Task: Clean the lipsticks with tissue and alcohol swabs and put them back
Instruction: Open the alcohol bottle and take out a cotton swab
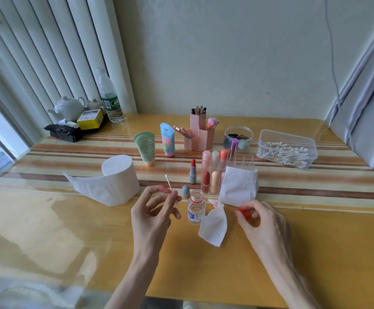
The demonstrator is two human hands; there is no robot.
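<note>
Progress seems to be partway through one lipstick, judging from how things lie. The open lipstick [192,171] stands upright on the worktop [70,230] with its red tip wound up, just left of the clear rack [245,161]; its grey cap [185,191] stands apart in front of it. A crumpled tissue [214,224] with red smears at its top lies beside the alcohol bottle [196,207], so the tissue wipe looks done for this one.

The bottle stands uncapped between the two hands. The left hand [157,210] pinches a cotton swab [169,184] between thumb and fingertips, its upper tip raised and apparently clean; whether the lower tip is wet cannot be told. The right hand [262,221] curls its fingers round a small red cap [243,212], most likely the bottle's.

What is left, by this reading: wet the swab, swab the red tip, wind it down, fit the grey cap and set the lipstick in the rack. The capped lipsticks [206,178] in the rack show no sign either way of having been cleaned. A folded tissue [239,186] leans on the rack's front; the tissue roll [119,175] and the swab box [286,149] stand within reach.
</note>
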